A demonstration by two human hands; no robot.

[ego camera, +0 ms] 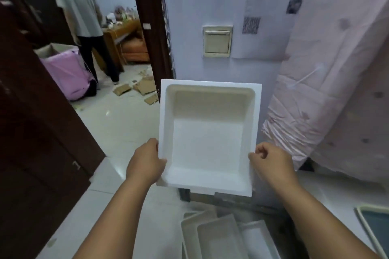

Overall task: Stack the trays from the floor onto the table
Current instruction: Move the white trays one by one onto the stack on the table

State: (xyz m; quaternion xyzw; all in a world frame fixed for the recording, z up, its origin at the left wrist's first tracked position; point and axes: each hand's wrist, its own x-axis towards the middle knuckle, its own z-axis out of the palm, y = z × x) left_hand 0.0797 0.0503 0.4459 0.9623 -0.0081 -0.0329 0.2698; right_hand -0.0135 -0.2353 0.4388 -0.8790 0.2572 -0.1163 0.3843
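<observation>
I hold a white square tray point(207, 145) up in front of me, its hollow side facing me. My left hand point(146, 163) grips its lower left rim and my right hand point(270, 163) grips its lower right rim. Below, on the floor, lie several more white trays point(221, 235), overlapping and tilted. No table top is in view.
A dark wooden cabinet point(42, 132) stands at the left. A pink cloth-covered piece of furniture point(336, 90) fills the right. A green-framed object point(374, 231) lies at the lower right. Through the doorway a person point(82, 19) stands with their back turned; cardboard scraps point(139, 88) litter the floor.
</observation>
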